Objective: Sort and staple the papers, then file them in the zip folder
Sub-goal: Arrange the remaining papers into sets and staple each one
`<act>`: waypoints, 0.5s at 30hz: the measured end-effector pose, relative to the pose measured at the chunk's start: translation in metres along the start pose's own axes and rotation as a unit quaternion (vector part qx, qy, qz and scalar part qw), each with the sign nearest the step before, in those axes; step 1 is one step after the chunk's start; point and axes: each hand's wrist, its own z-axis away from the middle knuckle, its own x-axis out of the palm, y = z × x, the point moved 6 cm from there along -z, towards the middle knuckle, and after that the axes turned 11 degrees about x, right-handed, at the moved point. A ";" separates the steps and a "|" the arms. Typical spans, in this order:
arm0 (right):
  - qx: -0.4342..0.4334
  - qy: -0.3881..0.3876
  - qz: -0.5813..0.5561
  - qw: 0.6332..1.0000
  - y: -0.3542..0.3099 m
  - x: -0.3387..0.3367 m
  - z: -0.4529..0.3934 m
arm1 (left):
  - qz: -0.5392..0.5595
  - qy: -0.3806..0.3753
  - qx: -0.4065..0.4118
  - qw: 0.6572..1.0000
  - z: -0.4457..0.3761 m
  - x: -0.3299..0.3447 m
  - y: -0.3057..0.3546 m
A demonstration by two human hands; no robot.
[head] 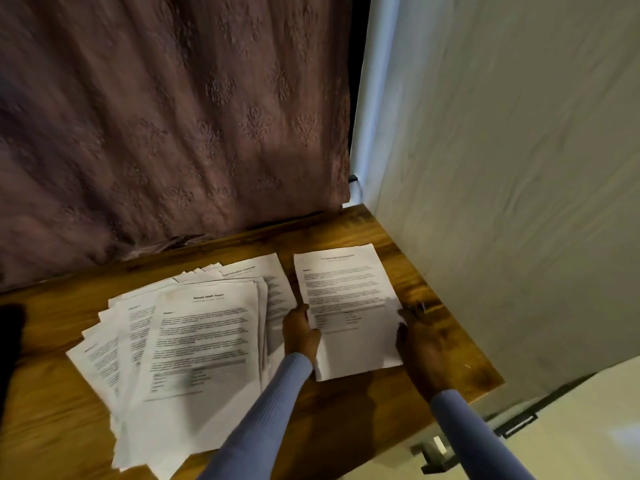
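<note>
A fanned pile of printed papers (194,344) lies on the left half of the wooden table (446,362); its top sheet is headed "Sample Health Report". A separate printed sheet (346,299) lies to the right of the pile. My left hand (300,332) grips that sheet's left edge, thumb on top. My right hand (420,344) holds the sheet's right edge near its lower corner. A small dark object (423,307), too blurred to name, lies just beyond my right fingers. No stapler or zip folder is in view.
A patterned mauve curtain (173,126) hangs behind the table's far edge. A pale wall panel (502,185) stands along the table's right side. The table's front right corner ends near a metal bracket (434,452) on the floor.
</note>
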 end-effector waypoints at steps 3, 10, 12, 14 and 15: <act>-0.070 -0.020 0.013 0.997 -0.034 0.027 0.009 | 0.019 0.011 0.012 1.000 0.007 -0.013 0.009; -0.222 -0.137 -0.038 0.965 -0.139 0.089 0.051 | -0.027 0.133 0.062 0.989 0.034 -0.111 -0.008; -0.260 -0.158 -0.029 0.952 -0.170 0.108 0.069 | -0.109 0.179 0.079 0.975 0.047 -0.151 -0.024; -0.284 -0.189 -0.035 0.939 -0.197 0.129 0.087 | -0.208 0.196 0.095 0.953 0.056 -0.184 -0.047; -0.290 -0.210 -0.028 0.933 -0.207 0.139 0.095 | -0.246 0.160 0.097 0.951 0.056 -0.193 -0.059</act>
